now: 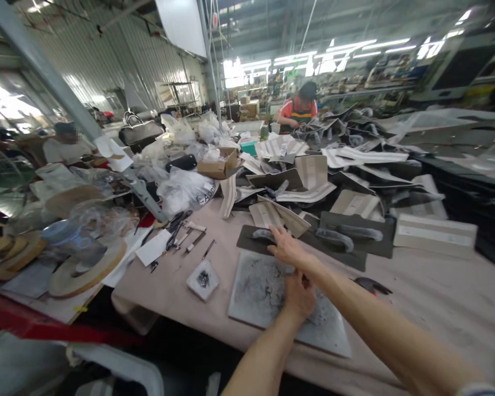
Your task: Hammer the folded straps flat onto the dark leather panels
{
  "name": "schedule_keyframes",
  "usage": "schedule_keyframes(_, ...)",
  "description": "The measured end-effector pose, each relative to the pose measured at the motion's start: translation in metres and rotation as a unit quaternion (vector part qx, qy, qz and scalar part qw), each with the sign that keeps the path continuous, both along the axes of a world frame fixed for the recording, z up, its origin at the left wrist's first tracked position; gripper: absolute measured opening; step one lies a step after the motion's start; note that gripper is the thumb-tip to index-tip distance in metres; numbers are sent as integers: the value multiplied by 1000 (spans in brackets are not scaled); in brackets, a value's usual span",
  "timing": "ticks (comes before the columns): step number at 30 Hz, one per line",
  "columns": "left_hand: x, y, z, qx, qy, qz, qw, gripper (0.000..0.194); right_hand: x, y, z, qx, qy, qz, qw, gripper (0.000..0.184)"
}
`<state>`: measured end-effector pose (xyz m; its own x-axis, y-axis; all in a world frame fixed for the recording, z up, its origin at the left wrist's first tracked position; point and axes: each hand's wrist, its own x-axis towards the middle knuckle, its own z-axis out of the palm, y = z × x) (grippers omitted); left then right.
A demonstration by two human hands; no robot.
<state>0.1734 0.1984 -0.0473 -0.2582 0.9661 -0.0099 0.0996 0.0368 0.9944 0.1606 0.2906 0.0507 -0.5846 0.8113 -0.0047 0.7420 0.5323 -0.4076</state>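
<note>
Where the two arms come together, a little below the middle of the frame, the right hand (291,248) is stretched out flat, its fingers loosely parted and not clenched. Its fingertips are at the end of one handle (260,235), which lies upon a dark panel (246,241) near the centre; whether they touch it, I cannot tell. The left hand (300,294) is curled above the grey board (251,286), in the lower centre; I cannot tell if it grasps something.

Counting the things, I see three wrapped handles in the front row, this one and two more (335,240) to its right. One white block (203,280) with a dark middle sits left of the board, and one pair of pincers (371,285) lies to the right of the arms. One cardboard box (225,164) stands in the upper middle, and one black handbag (140,132) is at upper left.
</note>
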Motion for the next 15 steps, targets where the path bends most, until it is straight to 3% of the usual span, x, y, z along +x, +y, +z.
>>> schedule_keyframes(3,3,2,-2,4,-14,23,1000,16,-5,25,-16,-3,-37,36,999,62)
schedule_keyframes(6,3,1,1,4,-21,33,999,14,-17,31,-14,11,-55,77,995,46)
schedule_keyframes(10,1,-2,10,21,-3,32,999,10,-15,37,25,51,-46,89,994,43)
schedule_keyframes(15,-2,-2,13,32,-19,34,999,10,50,15,78,170,0,-23,985,54)
